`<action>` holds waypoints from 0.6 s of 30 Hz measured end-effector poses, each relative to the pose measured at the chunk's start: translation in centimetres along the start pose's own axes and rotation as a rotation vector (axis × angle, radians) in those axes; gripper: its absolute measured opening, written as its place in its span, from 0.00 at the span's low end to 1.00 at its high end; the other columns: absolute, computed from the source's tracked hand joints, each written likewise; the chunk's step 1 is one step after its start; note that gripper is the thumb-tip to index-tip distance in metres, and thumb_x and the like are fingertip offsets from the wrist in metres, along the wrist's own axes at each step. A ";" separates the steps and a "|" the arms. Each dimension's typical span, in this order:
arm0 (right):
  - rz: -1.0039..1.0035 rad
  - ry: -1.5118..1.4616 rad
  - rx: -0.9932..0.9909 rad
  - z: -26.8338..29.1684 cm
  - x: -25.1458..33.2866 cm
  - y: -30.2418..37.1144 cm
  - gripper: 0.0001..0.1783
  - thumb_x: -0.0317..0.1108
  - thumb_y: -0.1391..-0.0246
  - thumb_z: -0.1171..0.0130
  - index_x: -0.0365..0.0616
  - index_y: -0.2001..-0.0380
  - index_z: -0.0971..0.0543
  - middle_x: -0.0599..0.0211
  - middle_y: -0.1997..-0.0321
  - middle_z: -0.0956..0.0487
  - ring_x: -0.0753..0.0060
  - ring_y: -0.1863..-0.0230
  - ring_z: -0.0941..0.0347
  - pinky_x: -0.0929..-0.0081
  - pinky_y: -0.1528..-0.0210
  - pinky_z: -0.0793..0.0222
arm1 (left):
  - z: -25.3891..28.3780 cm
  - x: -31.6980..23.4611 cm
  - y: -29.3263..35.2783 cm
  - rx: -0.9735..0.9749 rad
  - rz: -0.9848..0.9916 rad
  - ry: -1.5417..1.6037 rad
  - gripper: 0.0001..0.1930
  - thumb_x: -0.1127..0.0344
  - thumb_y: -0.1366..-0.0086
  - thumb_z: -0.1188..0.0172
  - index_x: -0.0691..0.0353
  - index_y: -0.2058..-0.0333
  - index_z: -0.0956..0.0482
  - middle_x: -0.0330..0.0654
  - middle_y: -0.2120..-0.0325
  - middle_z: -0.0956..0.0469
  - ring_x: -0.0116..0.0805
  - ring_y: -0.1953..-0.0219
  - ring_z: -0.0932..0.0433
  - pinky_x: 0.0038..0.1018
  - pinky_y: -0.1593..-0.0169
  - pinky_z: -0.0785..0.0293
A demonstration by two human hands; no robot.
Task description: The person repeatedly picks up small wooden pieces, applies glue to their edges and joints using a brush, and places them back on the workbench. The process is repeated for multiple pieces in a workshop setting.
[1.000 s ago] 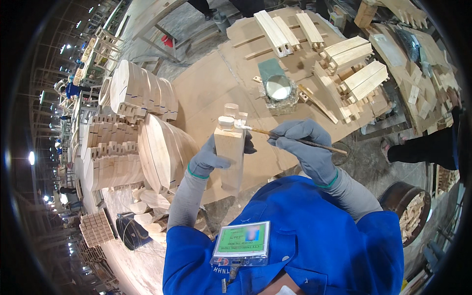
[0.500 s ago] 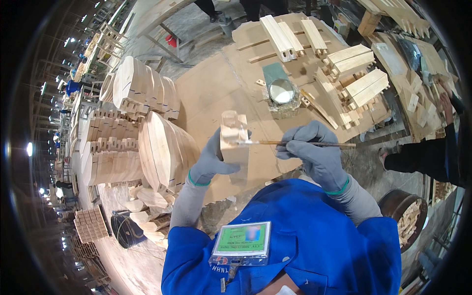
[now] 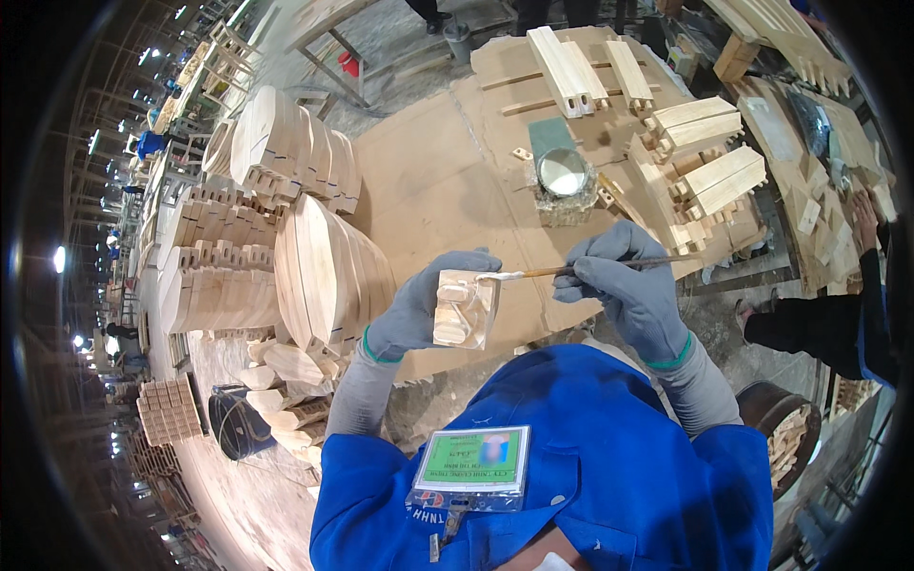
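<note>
Nearest the camera, a blue jacket [image 3: 609, 457] fills the lower frame and hides both elbows; a green-and-white badge [image 3: 473, 460] in a clear holder is clipped on the chest, its print blurred. Left hand [image 3: 424, 300], grey glove, is wrapped around a small wooden block [image 3: 464, 309] held up above the worktop [image 3: 438, 181]; the block's back face is hidden by the fingers. Right hand [image 3: 628, 285], also gloved, pinches a thin brush [image 3: 590, 268], its white tip touching the block's top edge. Just beyond, a round open tin [image 3: 562, 171] sits on the cardboard-covered worktop, contents hard to make out. Farther, notched wooden parts [image 3: 709, 152] lie stacked at right, rounded panels [image 3: 324, 266] stand on edge at left. Another person's dark sleeve [image 3: 819, 328] is cut off at the right edge.
</note>
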State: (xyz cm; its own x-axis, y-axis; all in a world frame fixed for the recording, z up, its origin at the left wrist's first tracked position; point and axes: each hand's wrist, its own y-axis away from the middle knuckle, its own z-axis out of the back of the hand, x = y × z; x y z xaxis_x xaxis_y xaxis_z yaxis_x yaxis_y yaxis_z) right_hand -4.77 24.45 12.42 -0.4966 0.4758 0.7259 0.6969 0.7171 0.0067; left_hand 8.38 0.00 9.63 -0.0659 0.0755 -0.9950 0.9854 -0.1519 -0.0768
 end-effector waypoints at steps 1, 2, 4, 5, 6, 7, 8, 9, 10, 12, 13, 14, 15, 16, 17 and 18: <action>0.041 0.030 -0.003 -0.2 -0.2 0.1 0.04 0.18 0.47 0.46 0.34 0.72 0.30 0.49 0.66 0.23 0.63 0.67 0.20 0.70 0.63 0.19 | -0.1 -0.1 -0.1 0.004 -0.018 -0.016 0.41 0.68 0.58 0.26 0.65 0.44 0.36 0.47 0.44 0.33 0.38 0.40 0.35 0.40 0.33 0.50; 0.082 0.061 -0.005 -0.7 -0.6 0.3 0.04 0.18 0.48 0.47 0.35 0.73 0.31 0.49 0.68 0.23 0.63 0.68 0.21 0.71 0.64 0.19 | -0.2 -0.2 -0.2 0.007 -0.037 -0.032 0.40 0.68 0.58 0.27 0.65 0.44 0.35 0.47 0.45 0.32 0.38 0.40 0.35 0.42 0.32 0.53; 0.150 0.137 0.024 -1.6 -1.4 0.8 0.05 0.18 0.48 0.47 0.36 0.73 0.31 0.49 0.68 0.23 0.63 0.68 0.21 0.70 0.64 0.20 | -0.4 0.2 -0.5 0.018 -0.102 -0.054 0.40 0.68 0.58 0.27 0.65 0.44 0.35 0.46 0.45 0.32 0.37 0.40 0.36 0.44 0.31 0.59; 0.175 0.182 0.056 -2.0 -2.0 1.0 0.05 0.17 0.48 0.47 0.36 0.73 0.31 0.49 0.68 0.23 0.62 0.67 0.21 0.69 0.63 0.20 | -0.5 0.4 -0.6 0.022 -0.135 -0.066 0.40 0.68 0.58 0.27 0.65 0.45 0.35 0.46 0.46 0.31 0.37 0.40 0.36 0.45 0.30 0.62; 0.205 0.230 0.084 -2.2 -2.2 1.1 0.05 0.17 0.48 0.47 0.36 0.73 0.31 0.48 0.67 0.23 0.62 0.67 0.21 0.68 0.62 0.20 | -0.7 0.5 -0.8 0.013 -0.153 -0.079 0.39 0.67 0.57 0.27 0.65 0.45 0.35 0.46 0.46 0.31 0.37 0.40 0.36 0.45 0.30 0.62; 0.252 0.239 0.135 -1.9 -2.6 0.9 0.05 0.16 0.48 0.46 0.36 0.72 0.30 0.49 0.65 0.23 0.63 0.65 0.21 0.69 0.61 0.21 | -1.0 0.5 -0.8 0.004 -0.171 -0.093 0.39 0.67 0.57 0.27 0.65 0.45 0.35 0.46 0.46 0.31 0.37 0.40 0.36 0.45 0.30 0.63; 0.299 0.249 0.186 -1.3 -3.1 0.7 0.05 0.16 0.48 0.45 0.36 0.72 0.30 0.49 0.63 0.23 0.65 0.63 0.22 0.71 0.59 0.22 | -1.1 0.6 -0.9 -0.006 -0.190 -0.106 0.39 0.67 0.56 0.27 0.65 0.45 0.35 0.46 0.46 0.31 0.37 0.40 0.36 0.45 0.30 0.64; 0.339 0.256 0.241 -1.0 -3.2 0.6 0.05 0.16 0.48 0.44 0.36 0.71 0.29 0.50 0.62 0.23 0.66 0.62 0.22 0.72 0.58 0.23 | -1.0 0.6 -0.9 -0.005 -0.192 -0.109 0.39 0.66 0.56 0.27 0.65 0.45 0.34 0.46 0.46 0.31 0.38 0.40 0.35 0.46 0.30 0.64; 0.367 0.310 0.304 -0.6 -3.0 0.4 0.06 0.16 0.48 0.44 0.36 0.71 0.28 0.50 0.61 0.22 0.66 0.62 0.22 0.73 0.58 0.24 | -1.0 0.7 -0.8 -0.003 -0.193 -0.111 0.38 0.66 0.56 0.27 0.65 0.45 0.34 0.46 0.46 0.31 0.38 0.40 0.35 0.46 0.30 0.65; 0.425 0.417 0.428 -0.1 -2.2 -0.2 0.07 0.16 0.50 0.42 0.37 0.72 0.28 0.51 0.60 0.22 0.67 0.62 0.22 0.73 0.58 0.24 | -0.9 0.9 -0.7 -0.015 -0.168 -0.092 0.38 0.66 0.56 0.27 0.64 0.45 0.34 0.47 0.45 0.31 0.38 0.40 0.34 0.47 0.30 0.66; 0.457 0.393 0.396 0.0 -2.3 -0.3 0.07 0.15 0.50 0.42 0.38 0.73 0.28 0.51 0.60 0.22 0.68 0.61 0.22 0.73 0.58 0.24 | -0.9 0.9 -0.5 -0.028 -0.141 -0.071 0.38 0.66 0.56 0.27 0.64 0.45 0.35 0.47 0.45 0.31 0.38 0.40 0.34 0.48 0.30 0.66; 0.489 0.370 0.362 0.2 -2.7 -0.5 0.07 0.15 0.51 0.42 0.38 0.73 0.28 0.51 0.60 0.22 0.68 0.61 0.22 0.73 0.57 0.24 | -0.9 0.9 -0.5 -0.040 -0.113 -0.050 0.38 0.66 0.56 0.27 0.64 0.45 0.35 0.47 0.45 0.31 0.38 0.40 0.34 0.49 0.30 0.67; 0.518 0.348 0.330 0.2 -3.0 -0.8 0.08 0.14 0.52 0.42 0.38 0.74 0.27 0.52 0.60 0.22 0.68 0.61 0.22 0.73 0.57 0.25 | -0.8 0.9 -0.6 -0.032 -0.141 -0.059 0.38 0.66 0.56 0.27 0.64 0.45 0.35 0.47 0.45 0.31 0.38 0.40 0.34 0.49 0.30 0.67; 0.457 0.350 0.345 0.2 -2.8 -0.7 0.08 0.14 0.52 0.42 0.38 0.73 0.27 0.52 0.60 0.22 0.69 0.61 0.22 0.73 0.57 0.25 | -0.7 0.8 -0.7 -0.022 -0.169 -0.068 0.38 0.65 0.55 0.28 0.64 0.45 0.35 0.47 0.45 0.31 0.39 0.40 0.34 0.49 0.30 0.67; 0.396 0.352 0.359 -0.1 -2.5 -0.5 0.09 0.13 0.52 0.42 0.38 0.73 0.27 0.52 0.60 0.22 0.69 0.61 0.23 0.73 0.57 0.25 | -0.6 0.8 -0.8 -0.013 -0.196 -0.078 0.38 0.65 0.55 0.28 0.65 0.45 0.35 0.47 0.45 0.31 0.39 0.40 0.35 0.49 0.30 0.68; 0.336 0.354 0.368 -0.1 -2.3 -0.4 0.09 0.13 0.53 0.42 0.38 0.73 0.27 0.53 0.61 0.22 0.69 0.60 0.23 0.73 0.56 0.25 | -0.5 0.7 -0.9 -0.010 -0.174 -0.076 0.38 0.66 0.55 0.28 0.65 0.44 0.36 0.47 0.45 0.31 0.38 0.40 0.35 0.48 0.30 0.68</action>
State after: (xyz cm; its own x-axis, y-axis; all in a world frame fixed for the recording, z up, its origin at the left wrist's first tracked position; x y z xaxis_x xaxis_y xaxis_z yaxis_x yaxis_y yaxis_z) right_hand -3.87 23.03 10.83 -0.0339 0.5538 0.8320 0.5299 0.7158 -0.4548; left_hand 7.48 0.68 9.04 -0.2465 0.0255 -0.9688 0.9596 -0.1331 -0.2477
